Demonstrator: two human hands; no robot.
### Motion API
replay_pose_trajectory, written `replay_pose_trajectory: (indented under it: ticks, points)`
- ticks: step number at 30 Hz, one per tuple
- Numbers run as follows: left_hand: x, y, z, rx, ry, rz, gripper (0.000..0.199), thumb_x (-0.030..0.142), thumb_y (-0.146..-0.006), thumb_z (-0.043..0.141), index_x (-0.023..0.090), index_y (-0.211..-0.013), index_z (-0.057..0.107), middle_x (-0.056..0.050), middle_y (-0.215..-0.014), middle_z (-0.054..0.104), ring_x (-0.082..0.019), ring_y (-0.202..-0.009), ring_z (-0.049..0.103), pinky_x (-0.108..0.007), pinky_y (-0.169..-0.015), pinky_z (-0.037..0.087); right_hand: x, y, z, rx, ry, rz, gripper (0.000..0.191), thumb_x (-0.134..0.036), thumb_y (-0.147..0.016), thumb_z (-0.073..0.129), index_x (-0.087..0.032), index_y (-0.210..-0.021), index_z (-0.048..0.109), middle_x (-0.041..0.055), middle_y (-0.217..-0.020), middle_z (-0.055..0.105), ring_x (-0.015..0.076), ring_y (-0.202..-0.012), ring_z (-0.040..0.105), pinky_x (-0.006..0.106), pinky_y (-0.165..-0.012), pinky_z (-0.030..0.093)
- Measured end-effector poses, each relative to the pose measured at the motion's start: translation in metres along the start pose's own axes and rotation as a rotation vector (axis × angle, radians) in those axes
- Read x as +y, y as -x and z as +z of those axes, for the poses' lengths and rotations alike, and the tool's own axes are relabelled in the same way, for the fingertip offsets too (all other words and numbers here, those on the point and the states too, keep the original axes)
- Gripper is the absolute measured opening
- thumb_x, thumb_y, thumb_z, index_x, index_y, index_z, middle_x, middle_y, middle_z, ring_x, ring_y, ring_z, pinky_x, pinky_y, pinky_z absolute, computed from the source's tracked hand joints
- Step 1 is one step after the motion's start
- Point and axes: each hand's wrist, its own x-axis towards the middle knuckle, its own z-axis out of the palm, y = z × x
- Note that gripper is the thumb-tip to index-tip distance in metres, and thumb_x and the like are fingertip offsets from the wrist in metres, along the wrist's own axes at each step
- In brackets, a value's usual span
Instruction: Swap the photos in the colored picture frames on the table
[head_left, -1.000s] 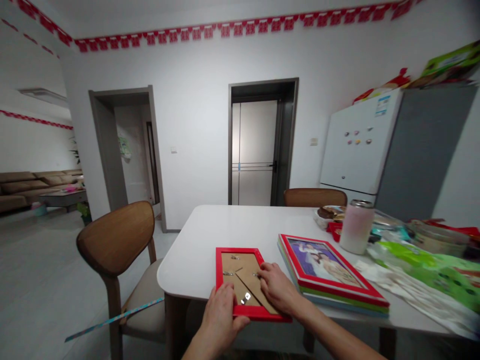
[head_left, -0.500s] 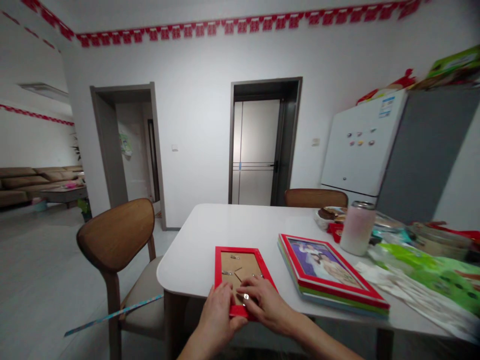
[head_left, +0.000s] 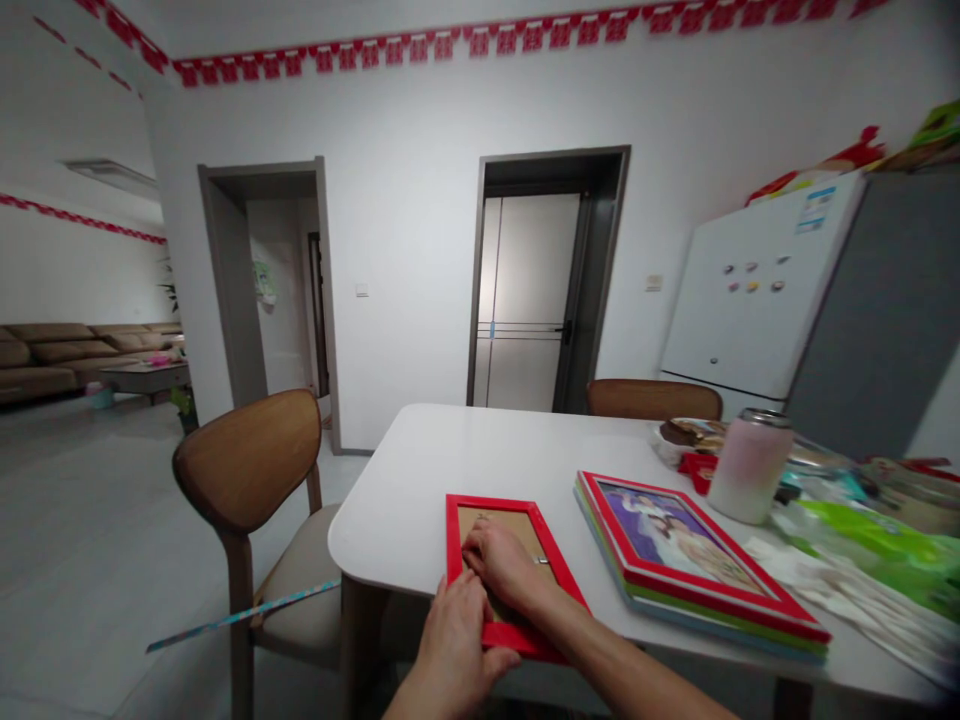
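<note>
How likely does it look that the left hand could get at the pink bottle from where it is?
Probably not easily: the left hand is on the red frame, and the right forearm and frame stack lie between it and the bottle.

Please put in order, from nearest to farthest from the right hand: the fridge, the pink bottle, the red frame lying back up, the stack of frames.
From the right hand:
1. Red frame, under the hand
2. Stack of frames, to its right
3. Pink bottle, behind the stack
4. Fridge, beyond the table
</note>
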Motion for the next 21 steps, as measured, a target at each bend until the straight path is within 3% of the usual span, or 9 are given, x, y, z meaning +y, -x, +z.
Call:
replay_pose_trajectory:
  ticks: [4, 8, 12, 17, 21]
  points:
    - [-0.003, 0.002, 0.001, -0.004, -0.014, -0.017, 0.063, 0.029, -0.056, 0.069, 0.016, -0.112, 0.046, -0.008, -0.119, 0.048, -0.024, -0.112, 0.039, -0.036, -0.099, 0.026, 0.009, -0.005, -0.003, -0.014, -0.015, 0.003, 0.022, -0.022, -0.071, 0.046, -0.016, -0.059, 0.063, 0.0027, -0.067, 0.061, 0.0113, -0.065, 0.052, 0.020, -0.059, 0.034]
    - [-0.010, 0.004, 0.004, -0.063, -0.054, -0.059, 0.073, 0.033, -0.055, 0.069, 0.011, -0.119, 0.041, -0.013, -0.124, 0.043, -0.027, -0.116, 0.034, -0.037, -0.101, 0.021, 0.033, -0.019, -0.005, 0.051, -0.011, 0.169, 0.024, -0.027, -0.074, 0.042, -0.017, -0.072, 0.064, 0.0050, -0.071, 0.065, 0.0123, -0.063, 0.055, 0.021, -0.056, 0.033]
    - [-0.004, 0.006, 0.001, -0.087, -0.064, -0.078, 0.072, 0.031, -0.057, 0.067, 0.010, -0.120, 0.040, -0.014, -0.124, 0.042, -0.027, -0.116, 0.034, -0.039, -0.101, 0.020, 0.049, -0.033, 0.000, 0.068, -0.002, 0.312, 0.022, -0.029, -0.072, 0.046, -0.017, -0.071, 0.064, 0.0076, -0.073, 0.066, 0.0146, -0.066, 0.057, 0.022, -0.055, 0.034]
    - [0.003, 0.008, -0.010, -0.099, -0.082, -0.077, 0.070, 0.025, -0.055, 0.067, 0.008, -0.119, 0.041, -0.015, -0.122, 0.045, -0.029, -0.114, 0.037, -0.041, -0.100, 0.024, 0.053, -0.047, 0.003, 0.073, -0.003, 0.490, 0.016, -0.026, -0.063, 0.054, -0.015, -0.069, 0.065, 0.0128, -0.077, 0.066, 0.0194, -0.070, 0.059, 0.025, -0.055, 0.035]
    - [-0.007, 0.005, -0.007, -0.125, -0.153, -0.026, 0.074, 0.023, -0.051, 0.070, 0.011, -0.118, 0.042, -0.015, -0.123, 0.044, -0.029, -0.115, 0.037, -0.042, -0.100, 0.023, 0.049, -0.048, 0.001, 0.122, -0.058, 0.548, 0.015, -0.021, -0.062, 0.054, -0.014, -0.069, 0.065, 0.0151, -0.081, 0.066, 0.0201, -0.073, 0.059, 0.025, -0.058, 0.037]
